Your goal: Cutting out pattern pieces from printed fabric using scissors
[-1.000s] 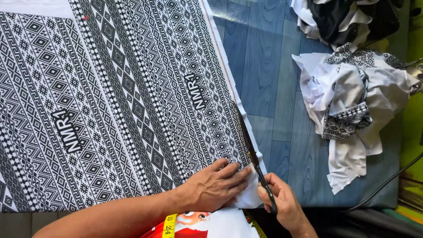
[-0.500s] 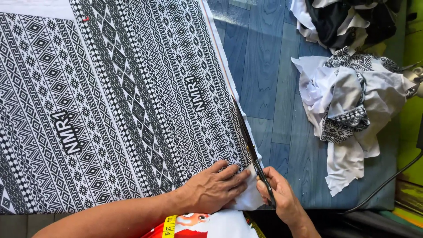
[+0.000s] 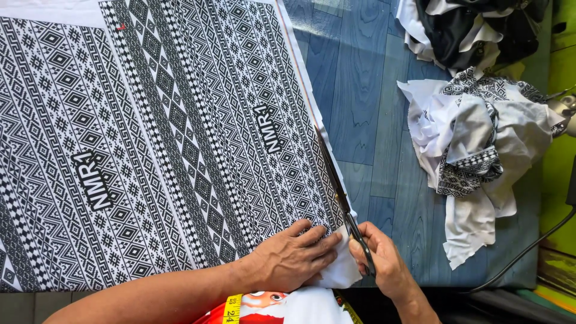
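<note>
We are seeing the patterned fabric (image 3: 156, 138) lying flat on the bench (image 3: 366, 90), covering it from nine o'clock across to the middle. The left hand (image 3: 291, 258) is pressing on the fabric's near edge at six o'clock. Just to its right, touching the fabric's edge, the right hand (image 3: 384, 258) is gripping the scissors (image 3: 345, 207), whose blades are running up along that edge toward twelve o'clock. A bare stretch of bench is lying between the fabric and the heap of scraps (image 3: 480, 150) at three o'clock, well apart from the hands. Another pile of cloth (image 3: 468, 30) is sitting behind the scraps at one o'clock. A measuring tape (image 3: 231, 309) is hanging nearest us, below the left wrist.
</note>
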